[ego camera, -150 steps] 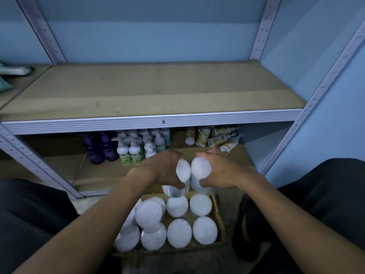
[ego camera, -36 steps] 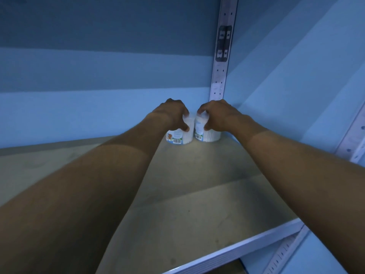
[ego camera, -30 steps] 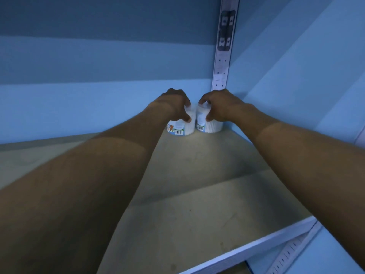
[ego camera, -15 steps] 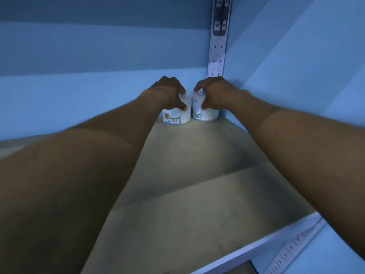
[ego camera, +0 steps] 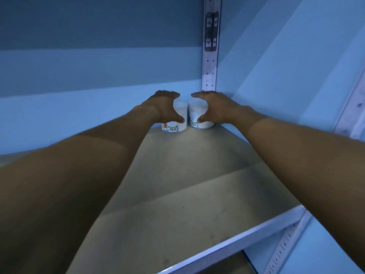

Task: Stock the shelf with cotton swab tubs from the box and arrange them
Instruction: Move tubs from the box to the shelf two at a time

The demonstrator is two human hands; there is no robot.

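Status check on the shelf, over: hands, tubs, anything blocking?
Left hand and right hand opened wide around two white round plastic cotton swab tubs, grip not confirmed. Tubs upright, side by side in back right corner of beige shelf board. Nothing blocking.

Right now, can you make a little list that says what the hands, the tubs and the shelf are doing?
left hand: fingers and thumb spread in a curve round the left tub; whether they touch it is unclear
right hand: curved the same way round the right tub
tubs: two, white, upright, side by side
place: far right corner of the shelf, below the metal upright
labels: barcode shows on the left tub
box: not in view
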